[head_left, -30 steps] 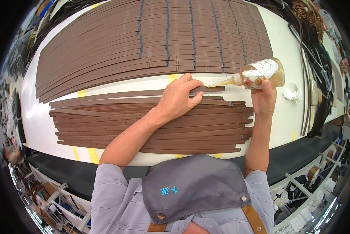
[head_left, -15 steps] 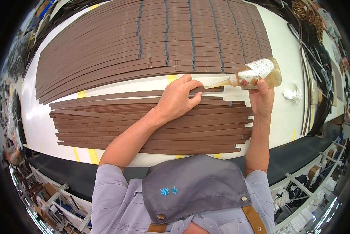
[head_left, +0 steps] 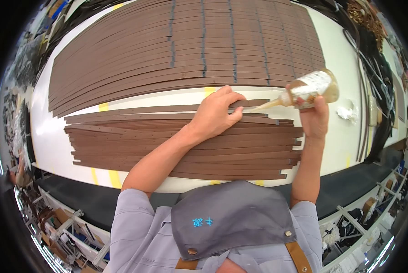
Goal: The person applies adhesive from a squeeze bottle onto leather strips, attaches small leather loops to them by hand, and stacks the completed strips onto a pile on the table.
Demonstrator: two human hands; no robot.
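Note:
My right hand (head_left: 314, 119) is wrapped around a squeeze bottle (head_left: 309, 91) with a torn white label and amber liquid. Tilted nearly level, it points its thin nozzle (head_left: 265, 105) left, with the tip close to my left thumb. My left hand (head_left: 216, 114) rests over the upper straps of the near pile, thumb and forefinger closed about a brown strap (head_left: 256, 103). A second strap (head_left: 258, 114) lies just below it under the hand. Whether the nozzle tip touches a strap, I cannot tell. Below my left hand spreads a loose pile of brown straps (head_left: 240, 150), some with punched holes.
Overlapping rows of brown straps (head_left: 122, 59) with dark bluish bands cover the far part of the white table (head_left: 45, 141). Crumpled white tissue (head_left: 347, 113) lies at the right, near dark cords (head_left: 372, 91). Shelves (head_left: 349, 223) stand below the table edge.
The view has shifted, so everything sits further right. Against the straps, the nozzle tip has moved towards me, from the upper strap to the gap above the second one.

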